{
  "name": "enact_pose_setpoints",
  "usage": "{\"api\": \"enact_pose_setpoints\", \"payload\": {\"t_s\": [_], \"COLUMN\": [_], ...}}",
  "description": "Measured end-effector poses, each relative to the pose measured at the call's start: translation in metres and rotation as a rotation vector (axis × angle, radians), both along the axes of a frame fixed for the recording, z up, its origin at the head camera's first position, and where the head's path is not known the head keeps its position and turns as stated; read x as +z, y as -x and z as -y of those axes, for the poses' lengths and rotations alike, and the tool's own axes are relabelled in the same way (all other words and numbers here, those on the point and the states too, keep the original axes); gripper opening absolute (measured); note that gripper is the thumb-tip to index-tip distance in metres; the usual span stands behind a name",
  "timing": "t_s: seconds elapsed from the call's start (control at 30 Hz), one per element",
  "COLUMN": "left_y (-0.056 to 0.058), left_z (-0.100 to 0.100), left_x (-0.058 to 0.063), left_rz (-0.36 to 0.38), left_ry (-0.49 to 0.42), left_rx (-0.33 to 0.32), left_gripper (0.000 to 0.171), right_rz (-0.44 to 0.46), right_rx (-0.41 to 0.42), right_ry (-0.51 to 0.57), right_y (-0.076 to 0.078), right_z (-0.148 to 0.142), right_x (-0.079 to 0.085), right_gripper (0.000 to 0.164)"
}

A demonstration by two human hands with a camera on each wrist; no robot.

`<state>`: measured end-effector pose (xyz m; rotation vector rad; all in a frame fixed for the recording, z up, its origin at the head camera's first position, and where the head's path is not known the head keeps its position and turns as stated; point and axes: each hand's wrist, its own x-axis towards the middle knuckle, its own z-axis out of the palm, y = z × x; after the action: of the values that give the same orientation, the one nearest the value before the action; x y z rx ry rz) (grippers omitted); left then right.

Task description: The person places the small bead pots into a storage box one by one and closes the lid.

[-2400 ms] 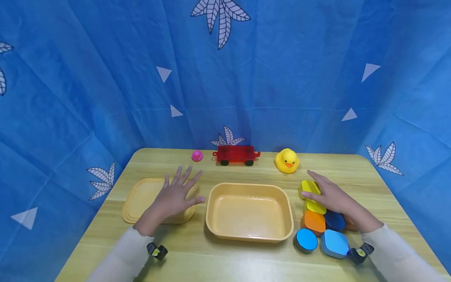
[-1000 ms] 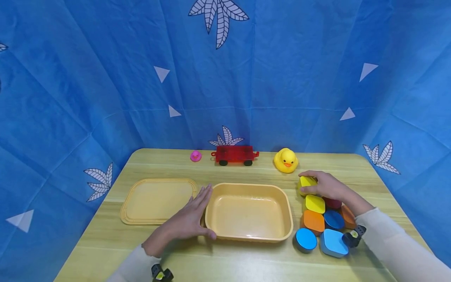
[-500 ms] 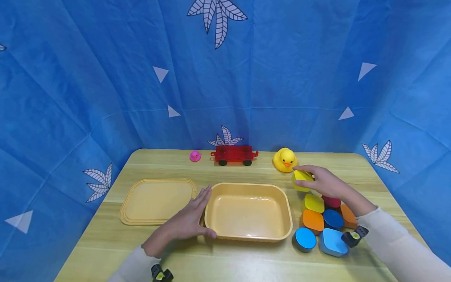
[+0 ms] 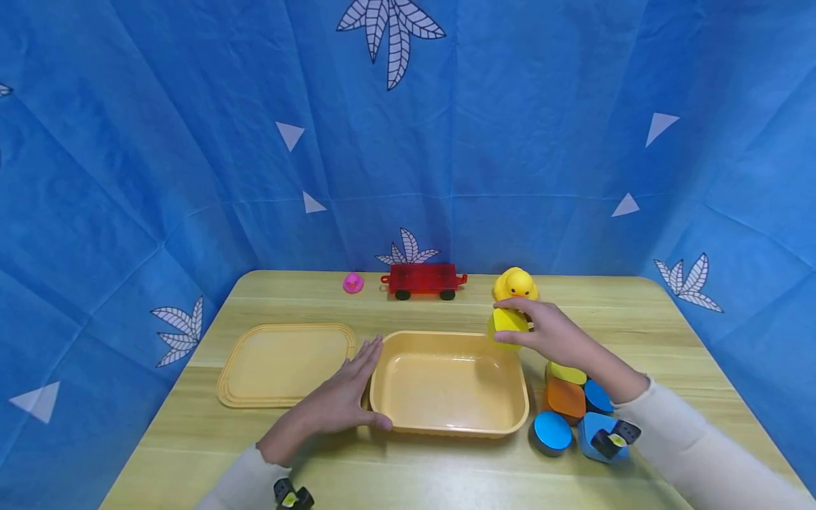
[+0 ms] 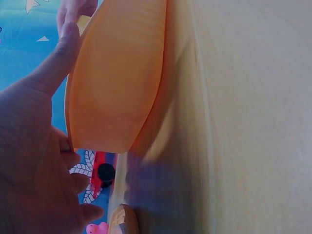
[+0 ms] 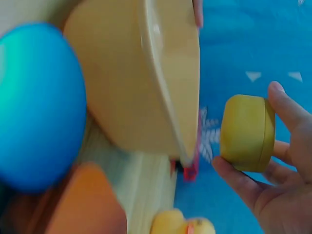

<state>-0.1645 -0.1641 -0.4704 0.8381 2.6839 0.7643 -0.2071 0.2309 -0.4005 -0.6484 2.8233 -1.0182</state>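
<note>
My right hand [image 4: 553,336] pinches a small yellow rounded-square box [image 6: 243,132] between thumb and fingers. In the right wrist view a seam runs round the box near one end, and it is held up off the table. In the head view it overlaps the back right corner of a tan plastic bin [image 4: 449,429]. Against the bin's left wall rests my left hand [image 4: 342,398], its fingers extended along the rim and the thumb towards the front corner. The left wrist view shows that thumb on the edge of the bin [image 5: 117,83].
Right of the bin sit more boxes: yellow [image 4: 567,373], orange [image 4: 565,398], round blue [image 4: 552,432] and light blue [image 4: 593,432]. A flat tan lid [image 4: 287,365] lies at left. Along the back stand a pink duck [image 4: 353,282], red wagon [image 4: 423,279] and yellow duck [image 4: 515,282].
My right hand has picked up the yellow box from the group and carried it left to the bin's back right corner. My left hand has moved from over the lid to the bin's side.
</note>
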Motion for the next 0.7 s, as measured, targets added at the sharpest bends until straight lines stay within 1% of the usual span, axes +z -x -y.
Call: {"api": "enact_pose_setpoints", "payload": {"t_s": [0.13,0.3,0.47,0.7], "left_y": [-0.001,-0.001,-0.002,-0.002], "left_z": [0.000,-0.001,-0.001,-0.001], "left_x": [0.001,0.002,0.001,0.001], "left_rz": [0.008,0.022,0.016,0.008], "left_ry": [0.010,0.004,0.007,0.009], "left_rx": [0.008,0.016,0.015,0.016], "left_gripper": [0.137,0.138,0.137,0.137], "right_rz": [-0.024,-0.057,-0.046,-0.034], "right_rx": [0.009,0.061,0.102,0.097], "right_ry": [0.024,0.038,0.045,0.062], "right_y": [-0.005,-0.009,-0.012,-0.016], "right_z": [0.021,0.045,0.067,0.098], "right_x": [-0.002,-0.007,-0.013,-0.026], "right_gripper": [0.062,0.064,0.064,0.062]}}
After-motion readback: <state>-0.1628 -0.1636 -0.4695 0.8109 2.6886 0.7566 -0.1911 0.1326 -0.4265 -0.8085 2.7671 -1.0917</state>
